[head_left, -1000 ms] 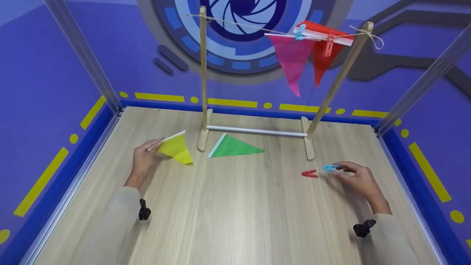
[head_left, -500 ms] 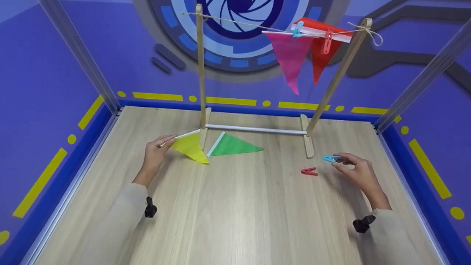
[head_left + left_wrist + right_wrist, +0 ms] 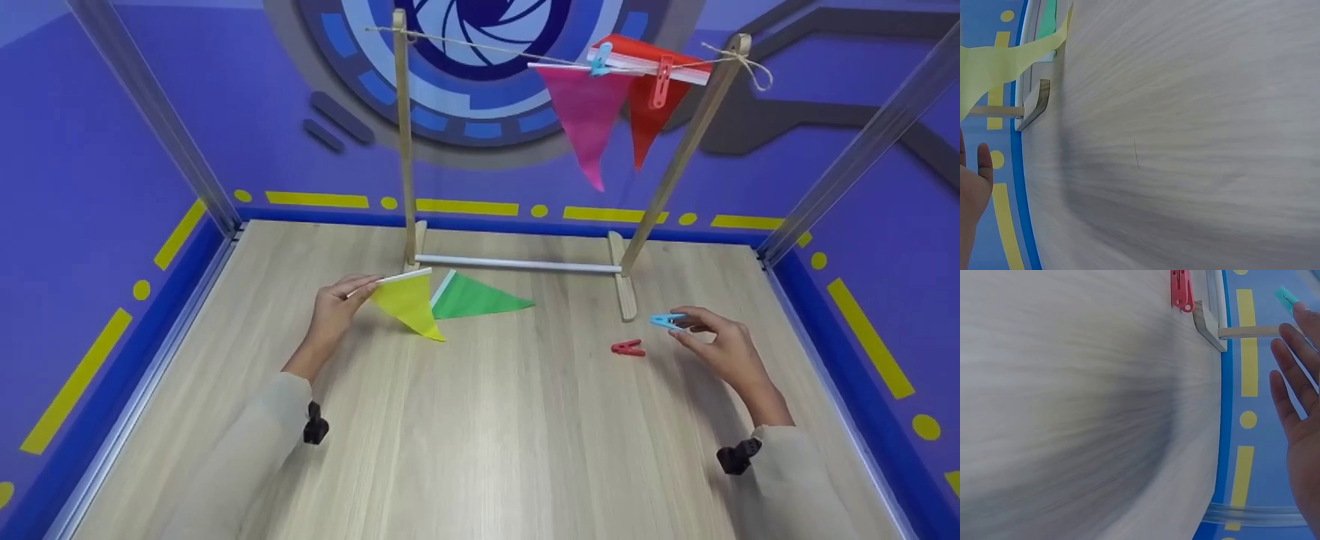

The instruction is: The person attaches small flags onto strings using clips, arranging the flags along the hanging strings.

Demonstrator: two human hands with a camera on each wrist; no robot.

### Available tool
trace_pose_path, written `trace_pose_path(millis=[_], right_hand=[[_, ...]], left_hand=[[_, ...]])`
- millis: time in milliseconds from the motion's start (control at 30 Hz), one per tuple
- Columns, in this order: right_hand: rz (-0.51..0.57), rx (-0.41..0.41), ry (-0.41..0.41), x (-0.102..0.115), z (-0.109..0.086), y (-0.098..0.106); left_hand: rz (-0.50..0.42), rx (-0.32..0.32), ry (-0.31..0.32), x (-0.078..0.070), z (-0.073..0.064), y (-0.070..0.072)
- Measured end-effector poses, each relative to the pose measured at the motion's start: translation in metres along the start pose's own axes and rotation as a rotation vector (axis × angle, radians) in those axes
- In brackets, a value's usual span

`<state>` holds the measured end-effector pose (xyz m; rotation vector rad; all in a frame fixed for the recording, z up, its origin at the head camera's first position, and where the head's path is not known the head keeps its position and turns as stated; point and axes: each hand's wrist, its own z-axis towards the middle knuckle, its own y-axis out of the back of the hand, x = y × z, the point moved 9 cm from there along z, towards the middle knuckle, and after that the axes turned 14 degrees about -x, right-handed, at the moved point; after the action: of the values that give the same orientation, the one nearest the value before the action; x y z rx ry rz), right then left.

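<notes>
In the head view my left hand [image 3: 335, 313] pinches the white edge of a yellow triangular pennant [image 3: 409, 298], whose cloth hangs above the table and overlaps a corner of the green pennant [image 3: 481, 295] lying there. On the right side, my right hand [image 3: 724, 346] holds a light blue clothespin [image 3: 666, 322] between thumb and fingers. A red clothespin [image 3: 628, 348] lies on the table just left of that hand. The left wrist view shows the yellow pennant [image 3: 1010, 59] only partly; in the right wrist view the blue clothespin [image 3: 1286, 299] shows at the fingertips.
A wooden stand with a left post [image 3: 406, 142], a right post [image 3: 679, 161] and a white crossbar [image 3: 517, 263] stands at the back. From its string hang a pink pennant [image 3: 581, 105] and a red pennant [image 3: 654, 112], with a blue and a red clothespin. Walls enclose the table.
My left hand has moved right with the yellow pennant, which now overlaps the green one. My right hand has risen slightly, moving a little away from the red clothespin with the blue clothespin.
</notes>
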<state>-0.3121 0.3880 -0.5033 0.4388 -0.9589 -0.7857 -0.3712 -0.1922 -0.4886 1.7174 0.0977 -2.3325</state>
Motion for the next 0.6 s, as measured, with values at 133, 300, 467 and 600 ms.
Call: trace_pose_path(millis=[133,300,467,600], right_hand=[[0.020,-0.002,0.063,0.011,0.004,0.001],[0.053,-0.039,0.131,0.025,0.012,-0.001],[0.082,-0.049,0.176,0.037,0.019,-0.004],[0.103,-0.020,0.182,0.043,0.020,-0.007]], left_hand=[[-0.012,0.010,-0.004,-0.003,0.001,-0.005],[-0.018,0.023,-0.001,-0.004,0.001,-0.009],[-0.032,0.037,-0.006,-0.004,0.001,-0.012],[-0.032,0.039,-0.005,-0.004,0.002,-0.013]])
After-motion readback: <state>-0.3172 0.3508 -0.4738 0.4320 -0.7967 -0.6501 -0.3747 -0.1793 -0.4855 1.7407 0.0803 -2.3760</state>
